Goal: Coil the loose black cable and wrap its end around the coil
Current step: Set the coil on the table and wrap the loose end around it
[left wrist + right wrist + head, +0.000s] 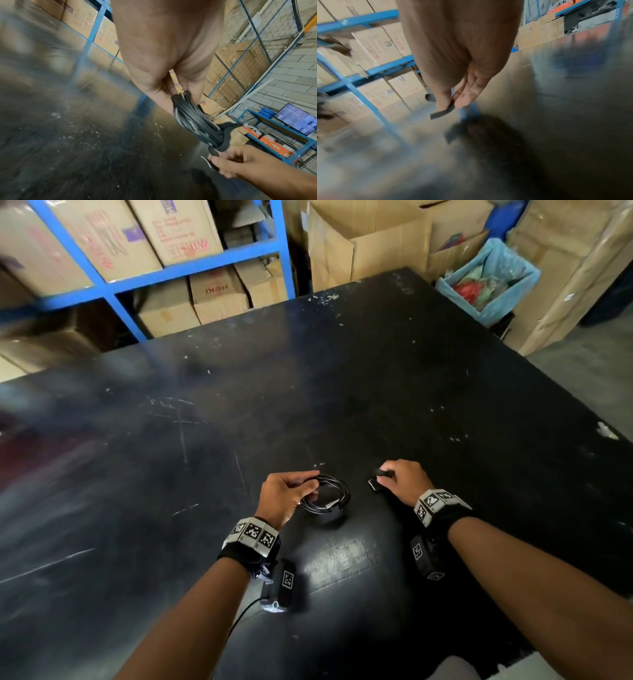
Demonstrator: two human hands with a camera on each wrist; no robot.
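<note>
The black counter [376, 371] fills most of the head view, with blue shelving [113, 285] and cardboard boxes [370, 244] behind it; both hands work low over its near part. The coiling looks done: the black cable [325, 496] is gathered into a small round coil, held just above the counter by the left hand [286, 496], whose thumb and fingers are curled round one side of the bundle. The right hand [400, 479], just beside the coil, pinches a flat dark strap [442, 112] between thumb and fingertips, the other fingers loosely folded. So the step in hand appears to be the binding. The next move likely calls for the right hand to carry its strip round the gathered strands under light tension while the left keeps the loops from springing apart. The left wrist view shows what the head view cannot: the dark strip already loops round the far side of the bundle [193, 120], running on to the right hand. The right wrist view, blurred, shows only the strip's flat free end, not the coil.
</note>
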